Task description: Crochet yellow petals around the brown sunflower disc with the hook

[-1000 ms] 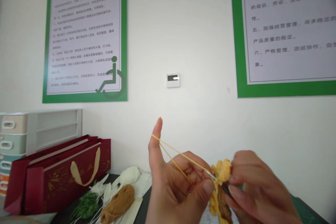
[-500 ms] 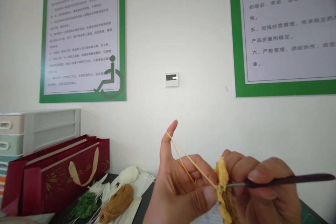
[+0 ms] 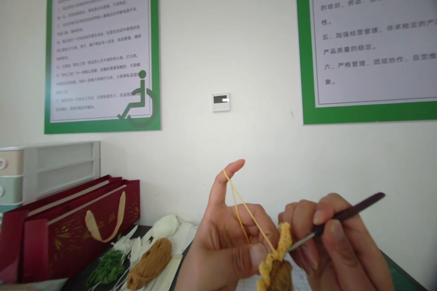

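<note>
Honestly, L grip (image 3: 228, 241) pinches yellow crochet piece (image 3: 276, 259), R grip (image 3: 332, 241) closed on hook (image 3: 351, 213); if yarn (image 3: 239, 195) slackens, stitch could drop.

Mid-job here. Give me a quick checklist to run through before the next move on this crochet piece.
1. Yellow yarn strand looped round the raised index finger of the left hand: ok.
2. Strand drawn taut from that finger to the work: ok.
3. Yellow crocheted piece pinched between the left thumb and fingers: ok.
4. Slim dark-handled metal crochet hook gripped by the fingers of the right hand: ok.
5. Hook tip seated in a stitch: cannot tell, as the tip is hidden at the edge of the piece.
</note>
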`<action>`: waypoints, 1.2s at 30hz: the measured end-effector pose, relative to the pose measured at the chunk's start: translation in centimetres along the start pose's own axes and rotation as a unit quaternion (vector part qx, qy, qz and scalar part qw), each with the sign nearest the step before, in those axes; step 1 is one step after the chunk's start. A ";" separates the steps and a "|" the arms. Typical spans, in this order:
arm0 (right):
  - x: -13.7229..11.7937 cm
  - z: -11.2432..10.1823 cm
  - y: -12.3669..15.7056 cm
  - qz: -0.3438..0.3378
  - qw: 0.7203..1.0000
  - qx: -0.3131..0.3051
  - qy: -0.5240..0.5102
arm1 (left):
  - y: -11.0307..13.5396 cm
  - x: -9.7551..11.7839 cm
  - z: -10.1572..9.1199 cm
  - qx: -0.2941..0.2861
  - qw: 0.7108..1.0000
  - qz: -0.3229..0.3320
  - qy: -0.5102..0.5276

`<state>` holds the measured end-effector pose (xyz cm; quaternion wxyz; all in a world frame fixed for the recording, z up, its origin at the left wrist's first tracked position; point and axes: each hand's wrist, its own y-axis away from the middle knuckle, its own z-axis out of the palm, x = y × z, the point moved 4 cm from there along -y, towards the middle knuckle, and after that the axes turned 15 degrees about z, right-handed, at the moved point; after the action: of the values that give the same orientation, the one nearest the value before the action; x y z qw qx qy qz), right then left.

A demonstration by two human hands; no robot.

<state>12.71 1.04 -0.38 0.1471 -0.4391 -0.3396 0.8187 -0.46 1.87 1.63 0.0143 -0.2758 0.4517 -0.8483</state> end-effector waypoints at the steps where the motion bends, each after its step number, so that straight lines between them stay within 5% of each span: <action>1: 0.1 0.0 0.0 0.009 1.000 -0.002 -0.006 | 0.0 -0.1 0.0 0.004 1.000 -0.004 0.002; 7: 1.0 0.3 -1.0 0.073 0.996 0.012 -0.046 | -0.2 0.4 0.0 -0.014 0.998 0.006 -0.064; 14: 0.9 -0.3 -1.5 -0.015 0.991 0.004 0.130 | -0.4 1.1 0.2 0.030 0.988 0.043 -0.149; 20: 0.7 -0.3 -1.4 -0.026 0.984 -0.006 0.177 | -0.6 1.0 0.5 0.025 0.992 0.035 -0.121; 28: 1.5 -0.1 -1.8 0.008 0.988 -0.040 0.146 | -0.8 1.5 -0.6 0.017 0.985 0.071 -0.157; 36: 1.8 -0.7 -2.5 0.097 0.994 -0.045 -0.022 | -0.6 2.9 -0.5 0.020 0.984 0.088 -0.153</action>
<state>12.09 4.14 -0.05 0.0395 -0.4578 -0.3352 0.8225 -2.99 1.83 3.20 0.1636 -0.3612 0.4496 -0.8004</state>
